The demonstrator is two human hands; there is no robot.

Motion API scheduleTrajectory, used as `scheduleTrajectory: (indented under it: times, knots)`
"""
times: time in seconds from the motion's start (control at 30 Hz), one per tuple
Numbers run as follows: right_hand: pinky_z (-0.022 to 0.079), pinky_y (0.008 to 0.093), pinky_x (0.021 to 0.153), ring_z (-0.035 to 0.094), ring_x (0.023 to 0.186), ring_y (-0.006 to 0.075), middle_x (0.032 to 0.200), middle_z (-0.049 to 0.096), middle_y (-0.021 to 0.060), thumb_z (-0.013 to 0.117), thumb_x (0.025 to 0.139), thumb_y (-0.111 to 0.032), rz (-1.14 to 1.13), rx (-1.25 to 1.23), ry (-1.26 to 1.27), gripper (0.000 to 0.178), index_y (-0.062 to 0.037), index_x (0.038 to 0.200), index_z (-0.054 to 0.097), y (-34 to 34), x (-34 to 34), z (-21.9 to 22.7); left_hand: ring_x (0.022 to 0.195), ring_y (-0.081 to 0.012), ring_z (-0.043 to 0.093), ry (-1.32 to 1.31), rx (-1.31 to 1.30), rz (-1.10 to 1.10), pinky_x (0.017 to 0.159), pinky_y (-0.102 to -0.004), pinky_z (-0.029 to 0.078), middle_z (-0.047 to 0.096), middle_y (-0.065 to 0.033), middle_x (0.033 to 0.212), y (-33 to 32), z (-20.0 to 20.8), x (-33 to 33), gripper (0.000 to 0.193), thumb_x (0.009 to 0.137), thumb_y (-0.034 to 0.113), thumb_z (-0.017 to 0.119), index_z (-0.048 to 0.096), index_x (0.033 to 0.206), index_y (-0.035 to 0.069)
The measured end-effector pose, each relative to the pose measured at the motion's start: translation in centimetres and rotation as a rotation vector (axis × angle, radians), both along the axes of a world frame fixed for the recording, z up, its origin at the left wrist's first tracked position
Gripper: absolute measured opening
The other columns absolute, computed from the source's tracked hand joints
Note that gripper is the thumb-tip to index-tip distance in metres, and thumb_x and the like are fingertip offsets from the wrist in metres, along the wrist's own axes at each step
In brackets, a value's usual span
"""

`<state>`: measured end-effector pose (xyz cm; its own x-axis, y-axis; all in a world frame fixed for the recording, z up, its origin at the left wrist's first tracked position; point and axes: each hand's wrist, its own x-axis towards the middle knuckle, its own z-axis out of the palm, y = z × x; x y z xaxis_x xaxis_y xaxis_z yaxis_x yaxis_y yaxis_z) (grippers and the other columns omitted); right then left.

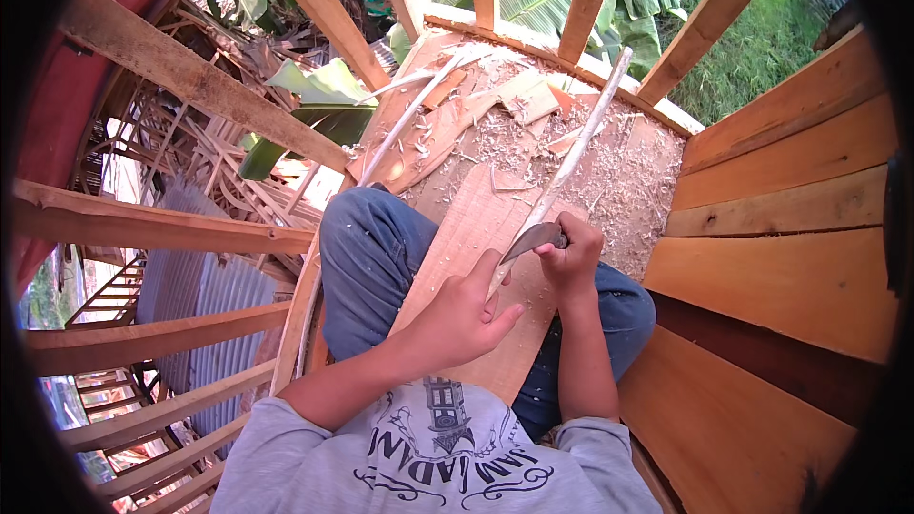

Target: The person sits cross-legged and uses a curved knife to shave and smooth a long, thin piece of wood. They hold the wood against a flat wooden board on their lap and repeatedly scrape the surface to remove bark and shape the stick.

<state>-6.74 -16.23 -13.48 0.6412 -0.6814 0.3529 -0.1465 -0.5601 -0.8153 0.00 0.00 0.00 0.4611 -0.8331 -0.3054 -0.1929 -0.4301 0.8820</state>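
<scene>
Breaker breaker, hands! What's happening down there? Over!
Left hand gripping long pale wooden stick. Right hand gripping dark metal knife, blade at stick. Flat tan wooden board across lap. Pale wood shavings scattered beyond.

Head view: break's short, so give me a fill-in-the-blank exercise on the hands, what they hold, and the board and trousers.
1. The cutting tool gripped by the right hand is a ____.
2. The left hand holds the near end of a long, thin, pale ____.
3. The flat board beneath is made of ____.
4. The trousers are coloured ____.

Missing words: knife; stick; wood; blue.
</scene>
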Motion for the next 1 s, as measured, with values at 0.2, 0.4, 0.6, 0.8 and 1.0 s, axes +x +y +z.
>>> scheduleTrajectory:
  times: [0.2,0.4,0.6,0.8,1.0]
  knots:
    - [0.030,0.0338,0.040,0.039,0.039,0.0198,0.045,0.034,0.0074,0.047,0.067,-0.086,-0.119,0.015,-0.024,0.085,-0.0026,0.054,0.037,-2.0,-0.2,-0.7,0.043,-0.0097,0.033,0.057,-0.002,-0.029,0.046,-0.0269,0.029,0.032,0.0011,0.047,-0.2,-0.2,-0.8,0.031,0.083,0.011,0.066,0.043,0.102,0.003]
    - [0.021,0.0332,0.044,0.030,0.042,0.0103,0.045,0.030,-0.0015,0.036,0.090,-0.069,-0.367,0.358,-0.205,0.075,-0.0042,0.052,0.034,-7.3,-1.4,-1.7,0.049,-0.0056,0.036,0.254,0.003,-0.170,0.047,-0.0239,0.029,0.034,0.0019,0.055,1.9,-1.4,-4.0,0.030,0.083,0.009,0.067,0.043,0.100,0.006]
    - [0.021,0.0349,0.045,0.032,0.049,0.0100,0.048,0.031,0.0021,0.045,0.089,-0.064,-0.125,0.272,-0.086,0.074,0.0025,0.057,0.040,-3.9,-1.1,-2.1,0.052,-0.0008,0.034,0.405,-0.106,0.055,0.049,-0.0187,0.026,0.036,0.0077,0.061,0.7,-1.8,-0.4,0.029,0.083,0.004,0.066,0.042,0.099,0.007]
    - [0.032,0.0354,0.043,0.041,0.043,0.0190,0.047,0.039,0.0101,0.054,0.076,-0.074,0.254,0.403,-0.020,0.079,0.0026,0.060,0.050,3.0,0.1,0.8,0.052,-0.0029,0.034,0.185,-0.139,0.152,0.049,-0.0202,0.030,0.036,0.0062,0.061,0.5,-1.5,-0.5,0.031,0.083,0.004,0.065,0.043,0.105,0.003]
    - [0.031,0.0361,0.041,0.039,0.042,0.0238,0.046,0.035,0.0103,0.049,0.066,-0.085,0.039,0.091,0.059,0.086,-0.0004,0.055,0.041,0.8,-0.5,-0.3,0.048,-0.0084,0.035,0.030,-0.006,0.065,0.048,-0.0263,0.031,0.036,0.0000,0.057,0.1,-0.9,-0.9,0.034,0.082,0.008,0.066,0.042,0.106,0.003]
